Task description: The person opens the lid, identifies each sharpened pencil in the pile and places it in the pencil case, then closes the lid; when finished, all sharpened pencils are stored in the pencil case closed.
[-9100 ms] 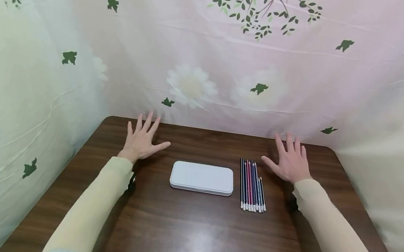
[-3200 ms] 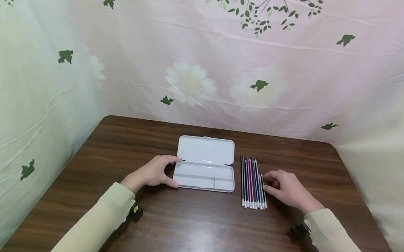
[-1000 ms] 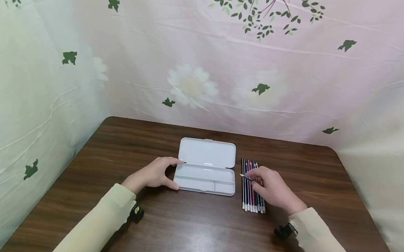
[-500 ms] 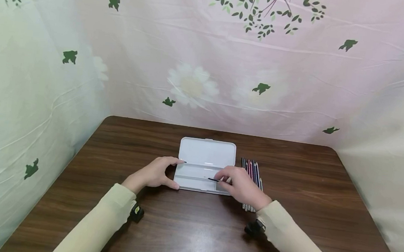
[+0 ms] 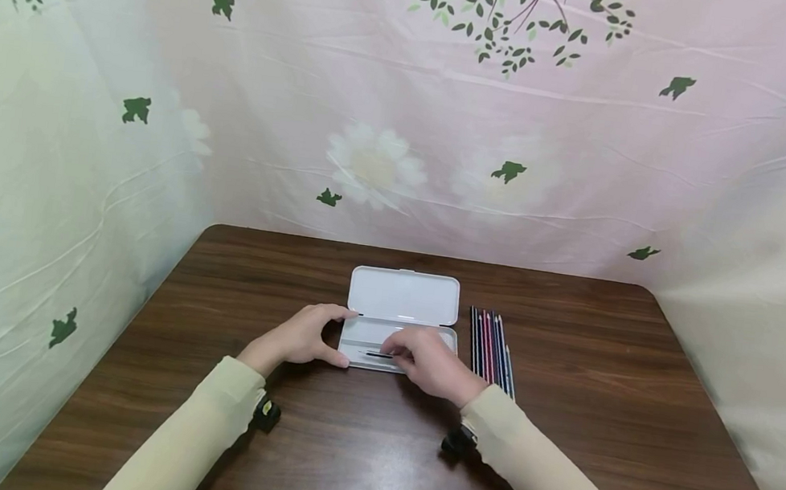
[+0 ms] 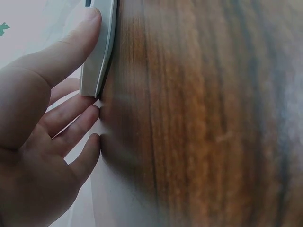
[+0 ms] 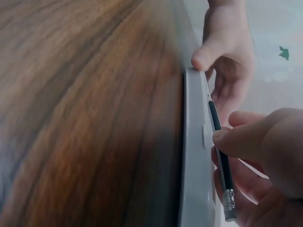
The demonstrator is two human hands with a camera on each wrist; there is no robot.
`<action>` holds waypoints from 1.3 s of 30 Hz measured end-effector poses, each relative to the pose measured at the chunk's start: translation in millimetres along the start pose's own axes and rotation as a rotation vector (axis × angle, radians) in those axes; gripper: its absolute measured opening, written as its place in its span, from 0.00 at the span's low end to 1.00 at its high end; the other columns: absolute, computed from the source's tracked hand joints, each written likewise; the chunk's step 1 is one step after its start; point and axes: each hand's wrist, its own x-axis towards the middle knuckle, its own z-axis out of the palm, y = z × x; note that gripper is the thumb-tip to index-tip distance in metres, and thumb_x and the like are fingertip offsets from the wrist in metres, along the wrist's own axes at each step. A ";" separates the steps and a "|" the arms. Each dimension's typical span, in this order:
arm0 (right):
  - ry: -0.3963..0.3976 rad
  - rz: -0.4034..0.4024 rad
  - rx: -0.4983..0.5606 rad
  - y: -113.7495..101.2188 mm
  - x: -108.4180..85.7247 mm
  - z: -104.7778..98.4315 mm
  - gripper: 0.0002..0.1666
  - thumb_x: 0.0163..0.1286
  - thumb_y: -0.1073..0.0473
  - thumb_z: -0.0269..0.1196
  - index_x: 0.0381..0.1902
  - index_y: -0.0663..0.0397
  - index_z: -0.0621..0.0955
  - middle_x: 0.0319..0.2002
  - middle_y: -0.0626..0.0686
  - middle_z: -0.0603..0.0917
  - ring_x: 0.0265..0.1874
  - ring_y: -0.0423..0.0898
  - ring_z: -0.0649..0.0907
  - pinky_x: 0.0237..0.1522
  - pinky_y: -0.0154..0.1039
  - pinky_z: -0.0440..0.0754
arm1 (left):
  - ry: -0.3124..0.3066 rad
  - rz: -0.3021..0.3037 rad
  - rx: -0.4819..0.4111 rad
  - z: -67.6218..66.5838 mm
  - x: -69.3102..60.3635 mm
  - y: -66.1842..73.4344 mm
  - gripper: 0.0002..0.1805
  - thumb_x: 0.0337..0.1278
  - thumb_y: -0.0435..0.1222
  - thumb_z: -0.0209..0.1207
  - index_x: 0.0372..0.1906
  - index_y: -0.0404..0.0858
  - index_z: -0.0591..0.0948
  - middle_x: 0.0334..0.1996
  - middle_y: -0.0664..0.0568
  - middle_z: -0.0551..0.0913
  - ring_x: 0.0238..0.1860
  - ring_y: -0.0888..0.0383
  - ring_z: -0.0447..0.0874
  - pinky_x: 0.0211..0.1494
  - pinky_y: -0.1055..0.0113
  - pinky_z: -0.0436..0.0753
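Observation:
A white pencil case (image 5: 363,330) lies on the table with its lid (image 5: 404,296) folded back. My left hand (image 5: 299,334) holds the case's left end, thumb at the front corner and index finger near the hinge. Over the front compartment, my right hand (image 5: 429,361) pinches a short dark pencil (image 7: 226,172) between thumb and fingers. In the right wrist view its sharpened tip points toward my left hand, and its metal ferrule and eraser end show near the bottom. The pencil lies along the case's front wall; whether it touches the compartment floor is hidden.
Right of the case, several pencils (image 5: 487,341), dark, blue and red, lie side by side; my right sleeve covers their eraser ends. The brown wooden table (image 5: 355,451) meets a printed cloth backdrop (image 5: 424,103) at the back and sides.
The case has been opened since the first frame. My right hand took the short pencil from the row's right side and carried it left over the case, then lower toward the front compartment.

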 end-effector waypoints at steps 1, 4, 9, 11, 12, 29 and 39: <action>0.001 -0.007 0.002 -0.8 1.4 2.1 0.13 0.66 0.75 0.68 0.43 0.56 0.90 0.41 0.48 0.91 0.42 0.42 0.88 0.48 0.39 0.87 | 0.001 0.002 -0.001 0.0 0.0 -0.2 0.48 0.45 0.49 0.83 0.73 0.41 0.77 0.66 0.45 0.81 0.70 0.49 0.75 0.76 0.50 0.71; 0.006 -0.029 0.010 -2.8 5.9 7.7 0.14 0.66 0.76 0.66 0.44 0.57 0.90 0.42 0.49 0.91 0.43 0.43 0.89 0.50 0.39 0.87 | 0.003 0.005 -0.003 -0.1 0.0 -0.6 0.48 0.44 0.48 0.83 0.73 0.41 0.77 0.66 0.46 0.81 0.70 0.49 0.76 0.76 0.50 0.71; 0.002 -0.036 -0.007 -2.3 9.0 10.0 0.12 0.68 0.73 0.67 0.45 0.56 0.89 0.43 0.49 0.91 0.46 0.43 0.88 0.53 0.41 0.86 | 0.001 0.012 -0.007 -0.2 0.2 0.1 0.47 0.45 0.48 0.83 0.73 0.40 0.77 0.66 0.46 0.81 0.70 0.50 0.76 0.75 0.51 0.72; 0.001 -0.018 -0.009 -0.7 7.7 7.4 0.11 0.69 0.71 0.68 0.45 0.55 0.89 0.43 0.48 0.91 0.47 0.42 0.88 0.54 0.43 0.86 | -0.002 0.013 -0.012 -0.2 0.7 0.6 0.48 0.45 0.47 0.83 0.73 0.40 0.77 0.67 0.46 0.80 0.70 0.49 0.75 0.76 0.51 0.72; 0.002 -0.006 -0.009 0.7 6.6 5.7 0.11 0.69 0.70 0.69 0.46 0.54 0.89 0.43 0.47 0.91 0.47 0.42 0.88 0.55 0.43 0.86 | -0.004 0.012 -0.012 -0.2 0.8 0.7 0.48 0.45 0.47 0.83 0.73 0.40 0.77 0.67 0.46 0.80 0.70 0.50 0.75 0.76 0.51 0.71; 0.077 0.077 0.051 28.0 -29.1 -32.7 0.10 0.72 0.66 0.68 0.49 0.56 0.88 0.46 0.50 0.90 0.47 0.46 0.88 0.49 0.48 0.89 | -0.004 -0.010 -0.002 0.1 1.0 -0.4 0.48 0.45 0.47 0.83 0.74 0.41 0.76 0.69 0.45 0.79 0.72 0.49 0.73 0.77 0.51 0.70; 0.180 0.091 -0.063 50.4 -61.9 -52.6 0.12 0.68 0.66 0.72 0.49 0.56 0.89 0.45 0.49 0.90 0.42 0.45 0.87 0.45 0.48 0.87 | -0.006 -0.005 0.004 -0.4 -0.5 1.3 0.48 0.45 0.48 0.83 0.74 0.40 0.76 0.68 0.45 0.79 0.72 0.49 0.74 0.76 0.50 0.71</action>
